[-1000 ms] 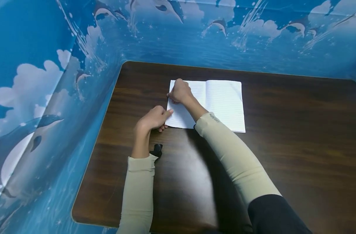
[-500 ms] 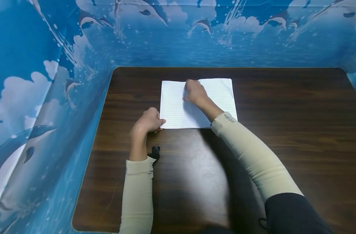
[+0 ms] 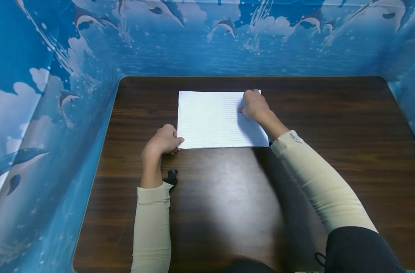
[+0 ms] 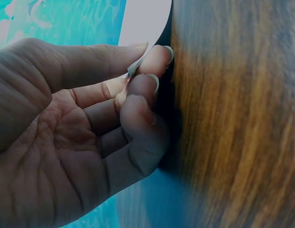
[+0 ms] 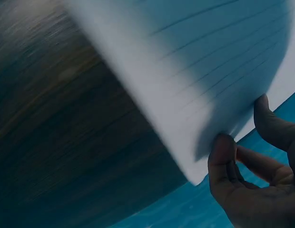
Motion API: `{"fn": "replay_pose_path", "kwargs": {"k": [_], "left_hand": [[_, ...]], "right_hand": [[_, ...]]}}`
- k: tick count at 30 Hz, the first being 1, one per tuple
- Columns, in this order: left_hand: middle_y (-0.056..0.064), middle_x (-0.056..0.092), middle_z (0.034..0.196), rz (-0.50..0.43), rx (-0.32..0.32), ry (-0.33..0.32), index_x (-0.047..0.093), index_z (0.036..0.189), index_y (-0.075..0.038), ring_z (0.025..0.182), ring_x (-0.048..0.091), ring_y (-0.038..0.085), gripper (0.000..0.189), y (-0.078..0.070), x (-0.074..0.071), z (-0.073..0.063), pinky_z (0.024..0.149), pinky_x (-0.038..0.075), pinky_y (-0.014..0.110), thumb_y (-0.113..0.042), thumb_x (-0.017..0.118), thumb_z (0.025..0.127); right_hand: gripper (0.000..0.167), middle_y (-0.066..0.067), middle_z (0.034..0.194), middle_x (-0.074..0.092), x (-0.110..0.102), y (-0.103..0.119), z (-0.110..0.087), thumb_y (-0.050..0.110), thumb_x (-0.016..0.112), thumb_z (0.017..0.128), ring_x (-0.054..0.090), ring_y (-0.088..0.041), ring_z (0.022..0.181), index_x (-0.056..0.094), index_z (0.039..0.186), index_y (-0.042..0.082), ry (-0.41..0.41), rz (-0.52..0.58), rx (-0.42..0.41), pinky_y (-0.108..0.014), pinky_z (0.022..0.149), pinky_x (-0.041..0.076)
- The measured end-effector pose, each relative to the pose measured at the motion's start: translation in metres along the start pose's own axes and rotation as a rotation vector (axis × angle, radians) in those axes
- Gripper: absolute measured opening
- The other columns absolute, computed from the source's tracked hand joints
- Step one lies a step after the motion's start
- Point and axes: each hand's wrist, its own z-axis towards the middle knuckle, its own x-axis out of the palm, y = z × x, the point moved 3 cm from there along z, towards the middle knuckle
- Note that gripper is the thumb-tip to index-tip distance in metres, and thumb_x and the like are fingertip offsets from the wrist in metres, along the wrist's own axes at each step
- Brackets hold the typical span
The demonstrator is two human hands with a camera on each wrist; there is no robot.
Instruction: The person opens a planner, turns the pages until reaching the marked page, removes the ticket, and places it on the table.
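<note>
A notebook with ruled white pages lies open flat on the dark wooden table. My left hand is at its near left corner. In the left wrist view, the thumb presses on top of the paper and the fingers curl beneath, pinching the corner. My right hand is over the far part of the right page, close to the far right corner. The right wrist view shows its thumb and a bent finger touching the page near the edge, spaced apart, while other fingers extend past the edge.
The brown table has rounded corners. A blue dolphin-patterned cloth hangs behind and to the left of it. A small black object shows beside the left wrist. Pale sleeves cover both forearms.
My right hand has swept rightward across the pages, from the far left edge to the far right. The left hand keeps its hold on the near left corner. The head view has shifted slightly.
</note>
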Motion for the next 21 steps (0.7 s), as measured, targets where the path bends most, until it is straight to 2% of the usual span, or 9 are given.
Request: {"fn": "replay_pose_path", "kwargs": {"k": [4, 9, 17, 21], "left_hand": [[0.008, 0.064, 0.069, -0.008, 0.002, -0.002, 0.049, 0.075, -0.007, 0.061, 0.060, 0.016, 0.037, 0.001, -0.002, 0.000, 0.062, 0.049, 0.030, -0.013, 0.057, 0.111], [0.006, 0.062, 0.068, 0.008, 0.001, -0.007, 0.048, 0.075, -0.007, 0.060, 0.059, 0.016, 0.037, 0.002, -0.002, 0.001, 0.063, 0.048, 0.030, -0.013, 0.057, 0.111], [0.006, 0.061, 0.069, 0.029, 0.002, -0.012, 0.049, 0.075, -0.007, 0.060, 0.058, 0.016, 0.037, 0.002, -0.002, -0.001, 0.063, 0.048, 0.031, -0.014, 0.057, 0.111], [0.005, 0.060, 0.069, 0.039, 0.004, -0.020, 0.050, 0.077, -0.007, 0.061, 0.057, 0.016, 0.036, 0.001, -0.001, -0.002, 0.064, 0.047, 0.031, -0.015, 0.058, 0.111]], "right_hand": [[0.046, -0.033, 0.143, 0.056, -0.005, -0.011, -0.005, 0.013, 0.070, 0.104, 0.056, -0.038, 0.113, 0.059, 0.140, -0.014, 0.007, -0.051, 0.030, -0.053, 0.104, 0.053], [0.044, -0.033, 0.136, 0.057, -0.007, -0.021, -0.009, 0.013, 0.071, 0.104, 0.055, -0.040, 0.113, 0.062, 0.138, -0.013, -0.023, -0.094, 0.028, -0.055, 0.103, 0.053], [0.045, -0.033, 0.134, 0.056, -0.006, -0.024, -0.011, 0.012, 0.072, 0.103, 0.050, -0.041, 0.119, 0.062, 0.142, -0.010, -0.046, -0.044, 0.025, -0.055, 0.102, 0.050], [0.043, -0.034, 0.136, 0.057, -0.003, -0.024, -0.010, 0.008, 0.072, 0.103, 0.053, -0.041, 0.116, 0.063, 0.142, -0.009, -0.074, -0.012, 0.023, -0.052, 0.100, 0.052]]}}
